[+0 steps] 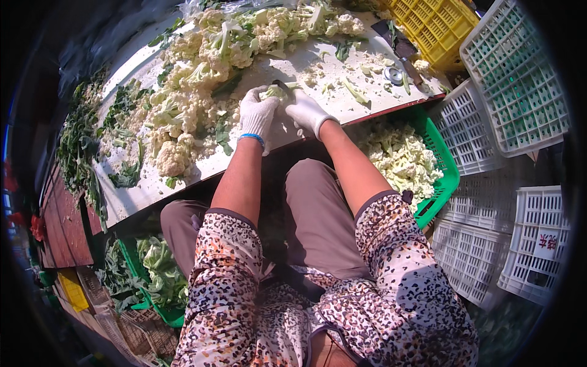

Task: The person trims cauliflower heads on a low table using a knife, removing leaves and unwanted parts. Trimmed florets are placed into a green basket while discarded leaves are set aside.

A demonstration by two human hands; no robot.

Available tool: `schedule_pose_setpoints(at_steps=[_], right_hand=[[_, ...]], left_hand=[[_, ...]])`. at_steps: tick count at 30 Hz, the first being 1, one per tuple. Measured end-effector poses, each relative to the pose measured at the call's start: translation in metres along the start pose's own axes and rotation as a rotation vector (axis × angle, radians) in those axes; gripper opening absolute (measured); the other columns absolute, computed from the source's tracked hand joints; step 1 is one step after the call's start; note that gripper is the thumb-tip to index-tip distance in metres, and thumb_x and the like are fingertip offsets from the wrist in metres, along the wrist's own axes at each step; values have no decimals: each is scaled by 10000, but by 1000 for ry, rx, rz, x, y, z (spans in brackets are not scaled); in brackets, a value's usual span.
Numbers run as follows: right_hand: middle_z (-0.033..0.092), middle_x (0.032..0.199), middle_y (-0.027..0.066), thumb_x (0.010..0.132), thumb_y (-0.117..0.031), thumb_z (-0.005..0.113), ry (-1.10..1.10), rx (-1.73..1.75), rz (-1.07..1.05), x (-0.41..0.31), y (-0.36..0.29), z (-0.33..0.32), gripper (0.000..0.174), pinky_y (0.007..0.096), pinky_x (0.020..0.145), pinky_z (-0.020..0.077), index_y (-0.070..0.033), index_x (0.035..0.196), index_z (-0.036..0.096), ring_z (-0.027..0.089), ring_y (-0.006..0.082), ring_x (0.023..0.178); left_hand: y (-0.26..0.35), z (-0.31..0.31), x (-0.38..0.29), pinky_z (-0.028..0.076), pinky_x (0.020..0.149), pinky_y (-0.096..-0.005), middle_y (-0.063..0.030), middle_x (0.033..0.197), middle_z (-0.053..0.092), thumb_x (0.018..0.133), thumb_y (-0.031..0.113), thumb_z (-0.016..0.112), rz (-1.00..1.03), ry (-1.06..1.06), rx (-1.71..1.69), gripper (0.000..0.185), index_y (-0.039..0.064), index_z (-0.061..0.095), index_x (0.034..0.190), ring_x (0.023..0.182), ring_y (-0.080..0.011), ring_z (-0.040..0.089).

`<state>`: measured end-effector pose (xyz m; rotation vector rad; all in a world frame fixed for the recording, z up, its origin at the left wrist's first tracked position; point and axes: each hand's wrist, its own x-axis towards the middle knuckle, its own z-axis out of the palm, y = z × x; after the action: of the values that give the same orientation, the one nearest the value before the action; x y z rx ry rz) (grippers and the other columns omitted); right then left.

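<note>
My left hand (258,110), in a white knit glove, holds a pale cauliflower piece (273,92) above the near edge of the white tabletop (284,69). A small knife, its dark blade (279,84) against that piece, is gripped in my gloved right hand (308,110); its handle is mostly hidden by the fingers. Cauliflower florets (183,103) lie heaped to the left of my hands and beyond them. Below the table edge, under my right forearm, a green plastic basket (447,176) holds cut florets (403,158).
A cleaver (394,41) and a round metal object (393,75) lie at the table's right end. White plastic crates (518,78) and a yellow crate (431,27) stand at right. Leaves (78,133) hang off the left end. Another green basket (172,316) with cauliflower sits lower left.
</note>
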<state>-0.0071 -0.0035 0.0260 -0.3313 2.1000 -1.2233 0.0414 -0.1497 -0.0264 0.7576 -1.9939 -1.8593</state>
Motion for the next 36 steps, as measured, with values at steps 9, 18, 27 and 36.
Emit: schedule_pose_setpoints(at_steps=[9, 18, 27, 36], right_hand=[[558, 698, 17, 886, -136, 559, 392, 200, 78, -160, 94, -71, 434, 295, 392, 436, -43, 1307, 512, 515, 96, 493], [555, 736, 13, 959, -138, 564, 865, 149, 167, -213, 181, -156, 367, 257, 417, 381, -33, 1309, 531, 481, 86, 494], [641, 1107, 273, 874, -232, 586, 815, -386, -169, 51, 88, -216, 372, 468, 903, 517, 60, 1103, 616, 644, 427, 980], [613, 1269, 185, 925, -222, 584, 531, -557, -265, 77, 45, -46, 349, 425, 956, 496, -51, 1226, 635, 647, 363, 1075]], left_hand=[[64, 68, -71, 536, 876, -291, -112, 1150, 658, 816, 74, 729, -56, -864, -59, 541, -32, 572, 1323, 974, -160, 647], [75, 181, -75, 388, 1108, -464, -161, 1396, 562, 856, 268, 698, 843, -661, 952, 485, 83, 608, 1295, 1326, -367, 495], [18, 122, -9, 428, 919, -537, -107, 1019, 602, 806, 212, 687, 1212, -277, 870, 228, 140, 636, 1017, 1044, -337, 568], [20, -70, -1, 331, 1113, -575, -131, 1256, 598, 846, 224, 643, 922, -5, 1401, 368, 136, 641, 1203, 1258, -366, 512]])
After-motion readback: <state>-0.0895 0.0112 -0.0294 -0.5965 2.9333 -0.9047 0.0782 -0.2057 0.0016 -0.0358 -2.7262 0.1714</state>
